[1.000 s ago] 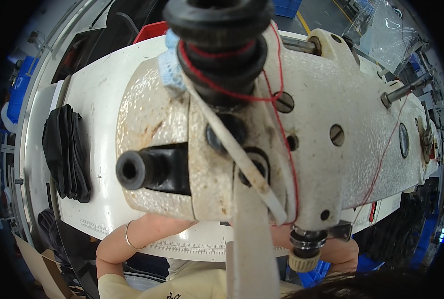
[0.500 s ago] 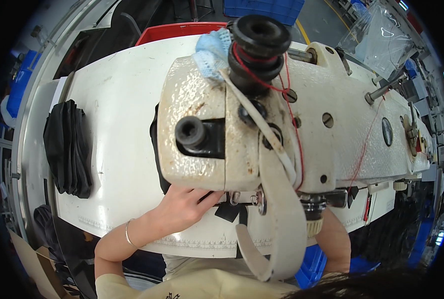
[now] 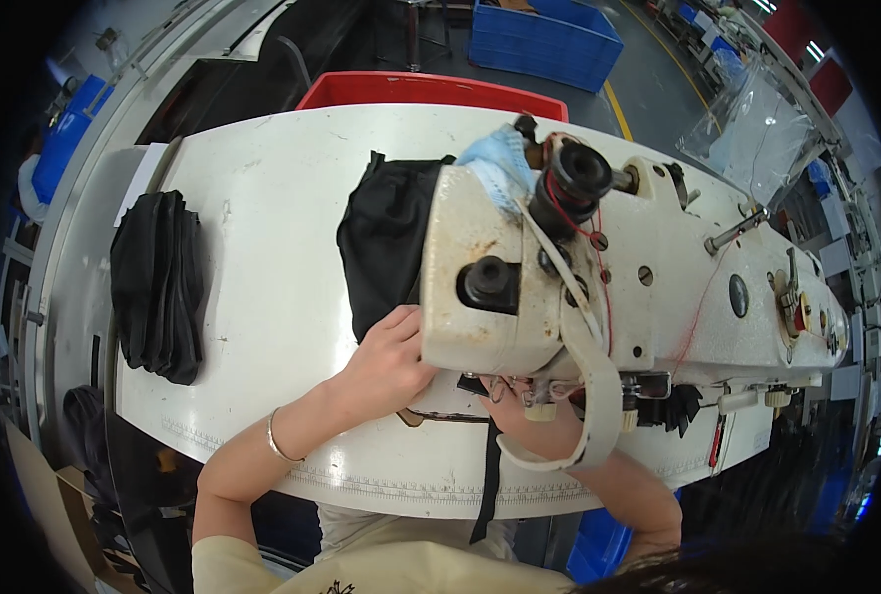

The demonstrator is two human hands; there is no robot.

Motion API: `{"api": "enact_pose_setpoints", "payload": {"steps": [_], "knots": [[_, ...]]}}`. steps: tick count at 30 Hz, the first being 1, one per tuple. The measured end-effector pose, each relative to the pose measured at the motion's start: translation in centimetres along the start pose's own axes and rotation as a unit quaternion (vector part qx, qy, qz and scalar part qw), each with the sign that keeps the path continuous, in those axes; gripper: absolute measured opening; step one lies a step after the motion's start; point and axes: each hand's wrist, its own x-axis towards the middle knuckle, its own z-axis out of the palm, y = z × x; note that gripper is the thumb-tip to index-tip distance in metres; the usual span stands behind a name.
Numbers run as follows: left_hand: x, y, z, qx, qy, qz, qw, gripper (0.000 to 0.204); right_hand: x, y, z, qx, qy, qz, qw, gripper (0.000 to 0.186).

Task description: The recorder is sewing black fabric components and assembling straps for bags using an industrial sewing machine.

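An off-white sewing machine (image 3: 480, 332) with red thread stands in front of me, its head covering part of the work. A black fabric piece (image 3: 386, 247) lies flat on the left of the head and runs under it. My left hand (image 3: 391, 366) rests at the near edge of this fabric, fingers bent and closed on it, their tips partly behind the head. Close to the presser foot is my right hand (image 3: 539, 426), its fingers mostly hidden by machine parts. A narrow black strap (image 3: 488, 485) hangs from the work over the table's front edge.
A stack of folded black fabric pieces (image 3: 156, 287) lies on the left of the white table (image 3: 262, 228). Beyond its far edge are a red bin (image 3: 431, 91) and a blue crate (image 3: 549, 45). Red-handled tweezers or a similar slim tool (image 3: 717, 441) lie at right.
My head view has shifted, so the machine appears farther right and smaller. More black fabric shows left of the head. My right hand has come into sight by the presser foot; the strap now hangs down.
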Motion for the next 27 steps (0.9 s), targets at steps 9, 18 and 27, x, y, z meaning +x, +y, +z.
{"api": "enact_pose_setpoints", "payload": {"steps": [9,18,27], "knots": [[-1.3,0.3,3.7,0.050,0.106,-0.093,0.989,0.030,1.4,0.9,-3.0,0.319,-0.045,0.201,0.925,0.044],[-4.5,6.5,-3.9,0.027,0.071,0.094,0.993,0.030,7.0,0.4,-8.3,0.538,0.114,-0.013,0.835,0.012],[-3.3,5.1,-6.4,0.208,0.127,0.185,0.952,0.019,10.5,-2.2,-9.4,0.665,0.101,0.002,0.740,0.012]]}}
